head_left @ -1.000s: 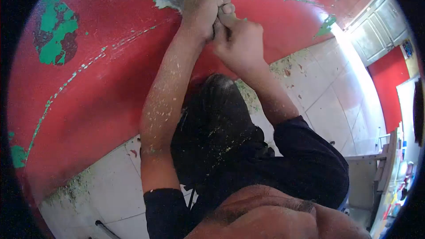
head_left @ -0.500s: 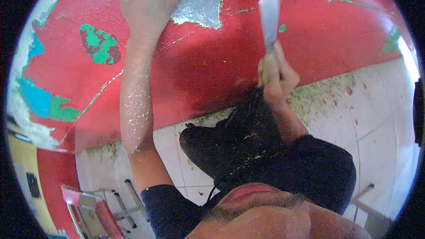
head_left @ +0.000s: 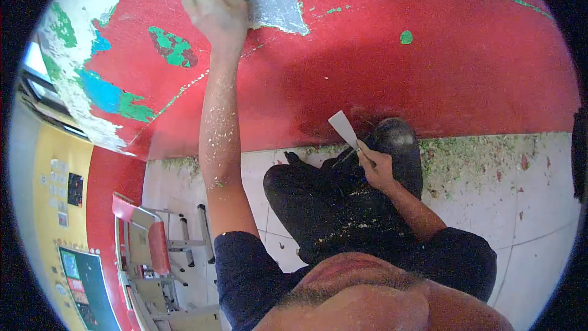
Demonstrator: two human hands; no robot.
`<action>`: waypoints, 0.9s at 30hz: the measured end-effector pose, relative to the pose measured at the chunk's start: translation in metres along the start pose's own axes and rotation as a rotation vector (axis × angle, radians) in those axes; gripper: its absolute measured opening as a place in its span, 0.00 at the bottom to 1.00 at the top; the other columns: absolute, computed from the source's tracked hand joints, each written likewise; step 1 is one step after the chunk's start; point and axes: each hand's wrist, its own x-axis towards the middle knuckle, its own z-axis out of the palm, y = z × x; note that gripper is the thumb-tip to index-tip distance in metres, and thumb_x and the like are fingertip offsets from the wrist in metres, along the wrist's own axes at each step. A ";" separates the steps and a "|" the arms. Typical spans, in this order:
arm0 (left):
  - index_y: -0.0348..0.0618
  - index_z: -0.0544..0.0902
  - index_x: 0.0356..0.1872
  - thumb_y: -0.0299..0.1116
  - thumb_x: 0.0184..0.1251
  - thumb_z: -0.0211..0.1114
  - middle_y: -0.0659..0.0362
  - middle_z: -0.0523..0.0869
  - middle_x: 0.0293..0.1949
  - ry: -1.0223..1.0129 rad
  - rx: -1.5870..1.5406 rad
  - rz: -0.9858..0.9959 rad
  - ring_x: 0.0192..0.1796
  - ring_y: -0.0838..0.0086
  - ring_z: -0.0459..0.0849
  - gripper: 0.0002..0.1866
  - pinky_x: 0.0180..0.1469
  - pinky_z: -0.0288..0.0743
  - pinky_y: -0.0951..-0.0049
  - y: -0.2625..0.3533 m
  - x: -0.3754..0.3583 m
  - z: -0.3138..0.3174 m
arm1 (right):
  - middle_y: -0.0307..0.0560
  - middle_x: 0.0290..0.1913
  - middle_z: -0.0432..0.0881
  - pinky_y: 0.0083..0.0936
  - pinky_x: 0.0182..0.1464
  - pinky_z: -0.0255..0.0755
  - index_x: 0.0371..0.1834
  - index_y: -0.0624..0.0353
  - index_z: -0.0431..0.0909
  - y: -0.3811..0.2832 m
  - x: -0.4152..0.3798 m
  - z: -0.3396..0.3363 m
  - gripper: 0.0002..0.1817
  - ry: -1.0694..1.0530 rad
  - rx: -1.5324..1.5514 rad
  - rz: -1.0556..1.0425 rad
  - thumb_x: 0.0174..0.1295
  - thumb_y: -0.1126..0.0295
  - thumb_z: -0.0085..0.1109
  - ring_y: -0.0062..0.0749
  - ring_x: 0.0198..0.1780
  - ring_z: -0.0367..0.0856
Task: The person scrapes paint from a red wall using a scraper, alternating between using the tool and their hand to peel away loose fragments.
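Though blade-out, scraper (head_left: 344, 127) — seemingly in right hand (head_left: 378, 170)

Seemingly a classroom: dark green framed board (head_left: 92, 282) on a yellow-and-red wall (head_left: 46, 193), red-and-tan metal-legged chair (head_left: 160, 248), lower left.

Illumination moderate, brightest at the pale opening (head_left: 35, 62), far left; soft, broad shadow across the middle of the red wall (head_left: 465, 79), faint sheen on the grey patch (head_left: 275, 0). Fisheye view, corners black, outer lines bowed; fine grain throughout, small distant detail softened.
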 end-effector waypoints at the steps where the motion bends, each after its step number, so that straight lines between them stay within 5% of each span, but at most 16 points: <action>1: 0.36 0.81 0.35 0.28 0.67 0.64 0.53 0.82 0.36 -0.009 0.044 -0.103 0.42 0.57 0.80 0.05 0.46 0.73 0.58 -0.008 -0.005 -0.004 | 0.55 0.28 0.85 0.32 0.30 0.77 0.64 0.60 0.79 0.002 0.000 -0.002 0.19 -0.002 0.007 -0.023 0.70 0.70 0.59 0.42 0.26 0.85; 2: 0.36 0.81 0.35 0.28 0.68 0.63 0.52 0.82 0.36 -0.016 0.085 -0.204 0.42 0.57 0.80 0.06 0.46 0.73 0.58 -0.014 -0.008 -0.008 | 0.55 0.29 0.85 0.32 0.30 0.77 0.64 0.59 0.79 0.004 -0.003 -0.004 0.19 -0.001 0.014 -0.045 0.70 0.70 0.59 0.42 0.26 0.85; 5: 0.34 0.81 0.34 0.31 0.70 0.63 0.50 0.83 0.36 0.165 -0.546 -0.901 0.42 0.58 0.81 0.09 0.46 0.76 0.59 -0.013 -0.009 -0.026 | 0.55 0.30 0.85 0.33 0.32 0.77 0.64 0.59 0.79 0.012 -0.005 -0.003 0.20 0.023 0.033 -0.051 0.70 0.69 0.59 0.42 0.27 0.85; 8: 0.35 0.84 0.35 0.32 0.68 0.67 0.50 0.84 0.35 -0.055 0.039 -0.306 0.42 0.61 0.82 0.09 0.44 0.79 0.62 -0.005 -0.034 -0.024 | 0.49 0.30 0.85 0.27 0.34 0.76 0.65 0.63 0.78 0.013 -0.009 -0.004 0.21 0.005 0.076 -0.026 0.70 0.71 0.59 0.30 0.28 0.83; 12: 0.38 0.88 0.34 0.30 0.58 0.76 0.52 0.87 0.39 0.047 -0.002 -0.152 0.45 0.65 0.84 0.07 0.44 0.81 0.65 0.002 -0.049 -0.018 | 0.48 0.30 0.86 0.24 0.36 0.77 0.66 0.65 0.77 0.006 -0.006 -0.012 0.21 -0.086 0.083 0.036 0.71 0.72 0.58 0.24 0.29 0.83; 17: 0.40 0.88 0.31 0.31 0.59 0.76 0.51 0.88 0.38 0.064 0.071 -0.235 0.41 0.61 0.85 0.06 0.42 0.79 0.62 -0.007 -0.058 -0.009 | 0.49 0.30 0.86 0.26 0.36 0.77 0.66 0.64 0.77 0.007 -0.006 -0.008 0.21 -0.067 0.086 0.049 0.71 0.71 0.58 0.25 0.30 0.84; 23: 0.37 0.82 0.33 0.29 0.66 0.68 0.53 0.83 0.35 0.054 0.188 -0.054 0.41 0.55 0.79 0.06 0.44 0.72 0.54 -0.012 -0.062 -0.004 | 0.50 0.28 0.85 0.27 0.36 0.78 0.66 0.62 0.78 0.011 -0.010 -0.008 0.20 -0.071 0.034 0.005 0.70 0.73 0.58 0.28 0.28 0.84; 27: 0.34 0.82 0.35 0.31 0.69 0.65 0.48 0.82 0.35 -0.136 0.111 -0.300 0.41 0.52 0.79 0.09 0.44 0.73 0.53 -0.006 -0.088 -0.027 | 0.50 0.28 0.84 0.27 0.35 0.78 0.65 0.62 0.78 0.001 -0.009 -0.011 0.21 -0.059 0.039 0.015 0.70 0.74 0.57 0.30 0.28 0.84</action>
